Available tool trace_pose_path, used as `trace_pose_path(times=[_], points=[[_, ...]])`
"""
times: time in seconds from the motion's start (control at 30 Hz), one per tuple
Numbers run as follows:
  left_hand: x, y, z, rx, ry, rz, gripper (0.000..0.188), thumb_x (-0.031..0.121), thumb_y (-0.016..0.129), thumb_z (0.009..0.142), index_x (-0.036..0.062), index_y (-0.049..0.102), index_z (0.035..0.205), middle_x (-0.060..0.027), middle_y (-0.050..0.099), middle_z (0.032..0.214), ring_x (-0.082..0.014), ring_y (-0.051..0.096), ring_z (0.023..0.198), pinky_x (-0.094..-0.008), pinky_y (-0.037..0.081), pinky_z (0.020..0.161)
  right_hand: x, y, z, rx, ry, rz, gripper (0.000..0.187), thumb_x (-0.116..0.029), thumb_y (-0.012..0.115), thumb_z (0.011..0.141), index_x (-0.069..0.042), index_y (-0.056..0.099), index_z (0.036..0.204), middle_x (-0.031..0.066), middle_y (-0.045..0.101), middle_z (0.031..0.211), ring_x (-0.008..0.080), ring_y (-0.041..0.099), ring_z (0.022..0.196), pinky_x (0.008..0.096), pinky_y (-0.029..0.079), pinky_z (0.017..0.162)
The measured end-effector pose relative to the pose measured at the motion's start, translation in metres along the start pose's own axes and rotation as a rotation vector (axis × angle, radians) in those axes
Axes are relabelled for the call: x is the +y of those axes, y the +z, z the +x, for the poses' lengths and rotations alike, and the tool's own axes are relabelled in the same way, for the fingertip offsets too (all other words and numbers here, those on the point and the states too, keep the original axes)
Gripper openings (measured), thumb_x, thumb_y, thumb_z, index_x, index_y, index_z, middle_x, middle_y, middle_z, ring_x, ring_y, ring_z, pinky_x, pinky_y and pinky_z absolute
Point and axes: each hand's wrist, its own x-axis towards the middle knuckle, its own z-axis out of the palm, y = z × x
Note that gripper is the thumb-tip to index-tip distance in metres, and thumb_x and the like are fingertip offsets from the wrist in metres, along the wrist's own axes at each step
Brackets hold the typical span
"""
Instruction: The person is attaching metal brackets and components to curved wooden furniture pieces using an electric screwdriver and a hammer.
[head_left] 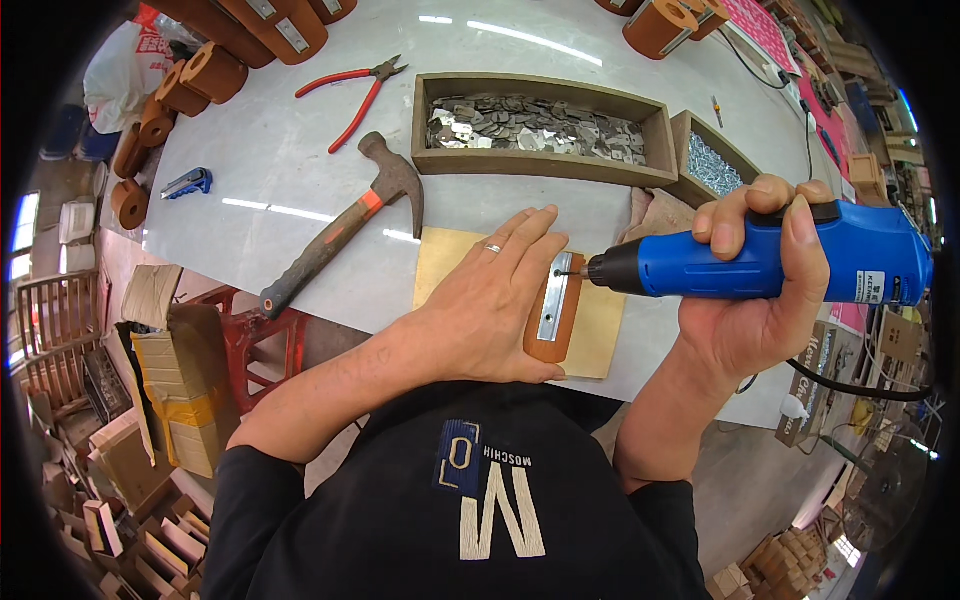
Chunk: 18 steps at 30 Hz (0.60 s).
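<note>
My right hand (745, 310) is wrapped around a blue electric screwdriver (860, 255) with a black nose, held nearly level and pointing left. Its tip meets the upper end of a silver metal plate (549, 318) on a brown wooden block (546, 351). A dark hole shows near the plate's lower end. My left hand (485, 300), a ring on one finger, lies along the block's left side. Its thumb reaches the near end, so the block is held in place. Beneath is a flat tan board (598, 340); my left hand hides part of it.
Left of the board lie a claw hammer (340, 225), red-handled pliers (352, 95) and a blue utility knife (187, 183). A long wooden tray (540, 168) holds metal plates; a smaller box (683, 155) holds screws. Brown wooden pieces (215, 72) stand at the far left. A black cable (860, 388) hangs at right.
</note>
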Motion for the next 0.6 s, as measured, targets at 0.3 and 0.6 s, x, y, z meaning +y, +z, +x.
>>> trace_pose_path(times=[0.3, 0.6], points=[[0.007, -0.009, 0.001, -0.065, -0.052, 0.092, 0.117, 0.047, 0.093, 0.059, -0.0045, 0.033, 0.145, -0.0293, 0.037, 0.147, -0.0478, 0.037, 0.14, -0.0528, 0.035, 0.115, 0.002, 0.005, 0.003, -0.086, 0.009, -0.057, 0.031, -0.016, 0.062, 0.092, -0.005, 0.054, 0.12, 0.0135, 0.068, 0.096, 0.0185, 0.059, 0.066, 0.0387, 0.051, 0.07], [0.008, -0.011, 0.002, -0.076, -0.061, 0.034, 0.114, 0.041, 0.093, 0.058, -0.001, 0.033, 0.146, -0.0253, 0.044, 0.141, -0.0444, 0.043, 0.134, -0.0521, 0.038, 0.11, 0.007, 0.01, 0.008, -0.093, 0.033, -0.103, 0.031, -0.016, 0.063, 0.092, -0.003, 0.053, 0.119, 0.0135, 0.066, 0.092, 0.0176, 0.058, 0.064, 0.0377, 0.051, 0.068]])
